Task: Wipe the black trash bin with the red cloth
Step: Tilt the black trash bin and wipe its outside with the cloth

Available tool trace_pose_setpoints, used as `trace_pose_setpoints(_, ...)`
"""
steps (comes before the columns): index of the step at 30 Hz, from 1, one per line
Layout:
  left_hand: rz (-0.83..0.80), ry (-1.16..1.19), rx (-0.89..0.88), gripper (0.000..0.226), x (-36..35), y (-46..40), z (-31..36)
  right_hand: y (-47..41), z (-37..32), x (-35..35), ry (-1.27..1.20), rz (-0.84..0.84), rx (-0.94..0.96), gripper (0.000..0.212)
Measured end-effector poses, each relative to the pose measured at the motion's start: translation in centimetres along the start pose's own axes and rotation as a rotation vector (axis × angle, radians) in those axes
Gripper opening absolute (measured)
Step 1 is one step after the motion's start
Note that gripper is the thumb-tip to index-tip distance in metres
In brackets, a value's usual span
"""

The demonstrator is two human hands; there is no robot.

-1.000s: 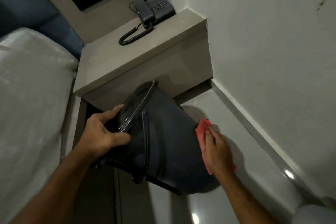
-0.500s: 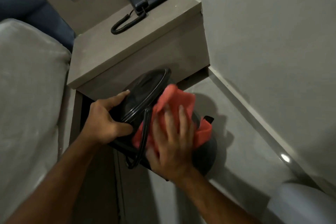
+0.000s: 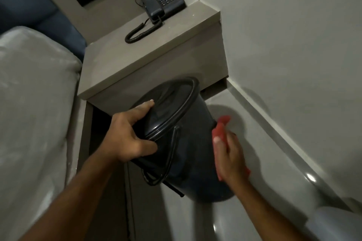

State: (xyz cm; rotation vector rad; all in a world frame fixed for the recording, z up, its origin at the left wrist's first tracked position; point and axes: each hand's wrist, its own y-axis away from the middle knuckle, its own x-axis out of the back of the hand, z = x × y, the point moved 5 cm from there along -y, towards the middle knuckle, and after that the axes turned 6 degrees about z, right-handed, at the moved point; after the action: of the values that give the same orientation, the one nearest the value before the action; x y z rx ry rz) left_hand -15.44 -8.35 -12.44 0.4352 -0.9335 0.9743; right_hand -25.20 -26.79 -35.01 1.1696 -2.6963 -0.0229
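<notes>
The black trash bin (image 3: 192,152) is tilted toward the nightstand, lid end up and to the left, its base near the floor. My left hand (image 3: 129,135) grips the lid rim, thumb on the side and fingers over the lid. My right hand (image 3: 229,156) presses the red cloth (image 3: 220,129) flat against the bin's right side wall. Most of the cloth is hidden under that hand; its upper tip and a lower corner show. A thin black wire handle hangs down the bin's front.
A grey nightstand (image 3: 148,58) stands just behind the bin, with a dark corded telephone (image 3: 162,4) on top. A white bed (image 3: 33,103) fills the left side. The white wall (image 3: 293,45) and skirting run along the right over a glossy grey floor (image 3: 264,191).
My right hand with the cloth has gone from the bin's front, near the lid, round to its right side wall. The bin has turned a little and my left hand still holds the rim.
</notes>
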Motion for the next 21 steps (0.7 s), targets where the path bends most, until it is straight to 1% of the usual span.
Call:
trace_pose_setpoints(1,0.004,-0.001,-0.013,0.107,-0.3,-0.2,0.3,-1.0,-0.8,0.1,-0.069,0.0,-0.082,0.074)
trace_pose_setpoints(2,0.009,-0.001,-0.018,0.106,-0.5,-0.4,0.5,-1.7,-2.1,0.0,-0.129,-0.015,-0.099,0.071)
trace_pose_setpoints(3,0.009,-0.007,-0.025,0.106,-0.8,-0.4,0.6,-2.3,-3.9,-0.1,-0.183,-0.035,-0.052,0.065)
trace_pose_setpoints(4,0.003,-0.016,-0.037,0.106,-1.0,-0.4,0.7,-2.5,-6.0,-0.3,-0.232,-0.067,0.036,0.054)
trace_pose_setpoints(6,0.006,-0.02,-0.043,0.105,-1.0,-0.5,0.5,-2.3,-9.4,-1.1,-0.259,-0.091,0.28,0.05)
trace_pose_setpoints(7,0.016,-0.011,-0.034,0.105,-0.9,-0.5,0.2,-1.6,-10.5,-1.4,-0.234,-0.082,0.397,0.057)
trace_pose_setpoints(8,0.023,-0.003,-0.026,0.106,-0.7,-0.4,-0.1,-0.8,-10.5,-1.5,-0.169,-0.059,0.478,0.069)
trace_pose_setpoints(10,0.024,0.006,-0.012,0.107,-0.3,-0.3,-0.6,0.4,-7.8,-1.3,0.004,-0.033,0.53,0.096)
trace_pose_setpoints(11,0.026,0.011,0.0,0.108,-0.1,-0.2,-0.8,0.6,-5.7,-0.8,0.057,-0.056,0.478,0.108)
trace_pose_setpoints(13,0.043,0.035,0.023,0.108,0.1,-0.1,-1.3,0.6,-1.2,0.3,0.046,-0.159,0.193,0.123)
trace_pose_setpoints(14,0.05,0.044,0.025,0.108,0.1,0.1,-1.3,0.7,0.4,0.6,0.009,-0.22,0.07,0.128)
trace_pose_setpoints(16,0.046,0.05,0.012,0.108,-0.2,0.2,-0.8,1.1,2.1,1.0,-0.073,-0.268,-0.025,0.129)
trace_pose_setpoints(18,0.039,0.049,0.004,0.107,-0.7,0.4,0.0,2.4,2.9,1.0,-0.124,-0.238,-0.075,0.118)
trace_pose_setpoints(19,0.036,0.035,-0.01,0.106,-0.8,0.5,0.6,3.4,3.3,0.9,-0.146,-0.197,-0.117,0.107)
trace_pose_setpoints(21,0.021,-0.017,-0.056,0.106,-1.1,0.7,1.5,5.7,3.9,0.9,-0.2,-0.051,-0.213,0.074)
